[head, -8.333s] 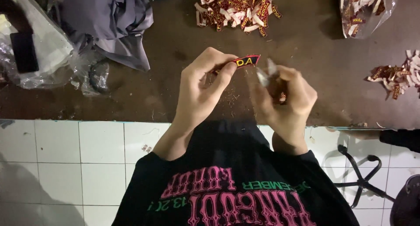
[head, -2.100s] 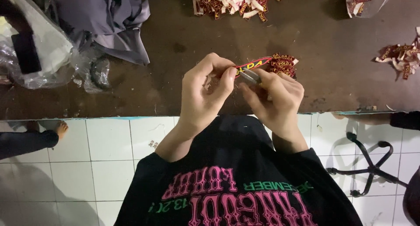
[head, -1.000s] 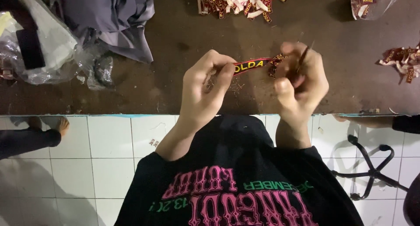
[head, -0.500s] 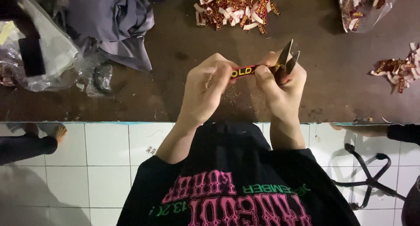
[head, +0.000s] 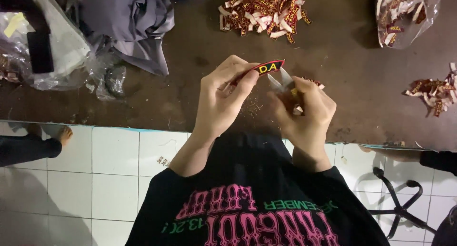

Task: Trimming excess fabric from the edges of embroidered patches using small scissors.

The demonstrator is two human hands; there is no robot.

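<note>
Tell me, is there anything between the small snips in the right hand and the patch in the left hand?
Nothing visible. The snips in the right hand point straight at the patch pinched by the left hand.

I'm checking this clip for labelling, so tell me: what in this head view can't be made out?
- Embroidered patch: its near half is hidden under the left hand.
- Small snips: only the blade tips show; the right hand covers the handles.
- Clear bag: cut off by the top edge.
- Heap of patches: too small to tell apart.

2 hands (head: 266,100), 1 patch (head: 267,67), 1 snips (head: 282,80), 2 patch piles (head: 262,10), 2 plastic bags (head: 404,15).
</note>
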